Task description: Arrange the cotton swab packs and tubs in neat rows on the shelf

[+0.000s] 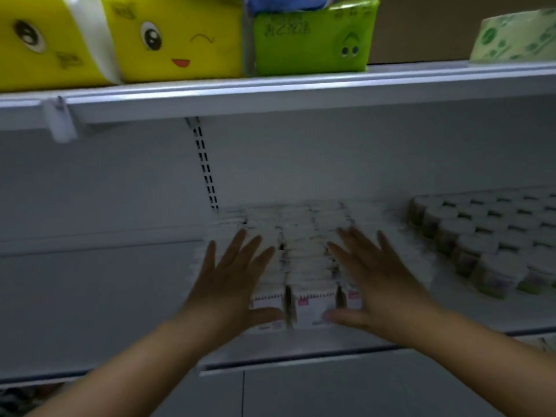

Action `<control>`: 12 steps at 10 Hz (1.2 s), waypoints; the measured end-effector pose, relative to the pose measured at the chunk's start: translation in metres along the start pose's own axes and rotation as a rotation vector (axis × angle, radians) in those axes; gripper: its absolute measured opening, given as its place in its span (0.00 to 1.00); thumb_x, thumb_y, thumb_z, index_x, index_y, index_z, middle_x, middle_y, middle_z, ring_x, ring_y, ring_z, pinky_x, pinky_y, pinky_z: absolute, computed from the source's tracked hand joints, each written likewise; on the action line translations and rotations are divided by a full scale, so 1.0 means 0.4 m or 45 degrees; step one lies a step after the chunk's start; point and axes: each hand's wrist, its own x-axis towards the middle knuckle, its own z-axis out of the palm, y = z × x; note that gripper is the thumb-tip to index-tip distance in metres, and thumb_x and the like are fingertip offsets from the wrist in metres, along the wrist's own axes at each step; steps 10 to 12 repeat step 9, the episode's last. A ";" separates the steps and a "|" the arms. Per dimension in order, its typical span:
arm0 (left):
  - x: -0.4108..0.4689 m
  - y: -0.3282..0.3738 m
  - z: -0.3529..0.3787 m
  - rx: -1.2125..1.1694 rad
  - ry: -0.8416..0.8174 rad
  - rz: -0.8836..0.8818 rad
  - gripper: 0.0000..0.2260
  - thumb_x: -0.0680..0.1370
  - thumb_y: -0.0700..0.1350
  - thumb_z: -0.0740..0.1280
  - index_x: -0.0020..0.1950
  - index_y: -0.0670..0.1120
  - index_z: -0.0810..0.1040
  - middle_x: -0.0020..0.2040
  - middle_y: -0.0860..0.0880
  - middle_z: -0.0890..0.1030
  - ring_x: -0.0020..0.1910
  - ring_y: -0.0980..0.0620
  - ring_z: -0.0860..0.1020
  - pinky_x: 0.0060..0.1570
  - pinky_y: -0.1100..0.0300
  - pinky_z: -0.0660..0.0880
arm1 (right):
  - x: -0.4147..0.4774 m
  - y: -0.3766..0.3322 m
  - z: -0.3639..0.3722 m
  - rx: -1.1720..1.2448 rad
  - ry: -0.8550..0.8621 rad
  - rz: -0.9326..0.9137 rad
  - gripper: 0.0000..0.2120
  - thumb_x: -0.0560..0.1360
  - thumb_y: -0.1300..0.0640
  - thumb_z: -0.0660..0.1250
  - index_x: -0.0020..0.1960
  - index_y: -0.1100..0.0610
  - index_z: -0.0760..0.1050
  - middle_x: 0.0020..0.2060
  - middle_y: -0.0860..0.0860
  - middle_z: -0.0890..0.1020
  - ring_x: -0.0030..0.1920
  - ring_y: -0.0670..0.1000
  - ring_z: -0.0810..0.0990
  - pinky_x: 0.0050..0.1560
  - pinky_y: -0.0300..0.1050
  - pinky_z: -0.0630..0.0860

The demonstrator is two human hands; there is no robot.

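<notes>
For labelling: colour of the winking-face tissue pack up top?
Yellow; the tissue pack shows best in head view.

dim, soft and motion-blurred throughout, brighter on top, wide-angle bending at edges.

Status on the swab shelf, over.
Left hand and right hand open, flat on swab packs. Tubs in rows to their right. Nothing blocking.

I held my left hand (237,278) and right hand (376,278) flat, fingers spread, thumbs pointing toward each other.
</notes>
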 end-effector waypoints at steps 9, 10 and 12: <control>-0.022 -0.070 0.102 0.081 -0.028 -0.053 0.51 0.54 0.77 0.59 0.71 0.50 0.65 0.64 0.44 0.77 0.64 0.43 0.75 0.66 0.41 0.50 | 0.085 -0.109 0.018 -0.012 -0.411 -0.043 0.62 0.62 0.23 0.59 0.67 0.58 0.22 0.68 0.53 0.24 0.70 0.53 0.23 0.64 0.52 0.21; -0.022 -0.070 0.102 0.081 -0.028 -0.053 0.51 0.54 0.77 0.59 0.71 0.50 0.65 0.64 0.44 0.77 0.64 0.43 0.75 0.66 0.41 0.50 | 0.085 -0.109 0.018 -0.012 -0.411 -0.043 0.62 0.62 0.23 0.59 0.67 0.58 0.22 0.68 0.53 0.24 0.70 0.53 0.23 0.64 0.52 0.21; -0.022 -0.070 0.102 0.081 -0.028 -0.053 0.51 0.54 0.77 0.59 0.71 0.50 0.65 0.64 0.44 0.77 0.64 0.43 0.75 0.66 0.41 0.50 | 0.085 -0.109 0.018 -0.012 -0.411 -0.043 0.62 0.62 0.23 0.59 0.67 0.58 0.22 0.68 0.53 0.24 0.70 0.53 0.23 0.64 0.52 0.21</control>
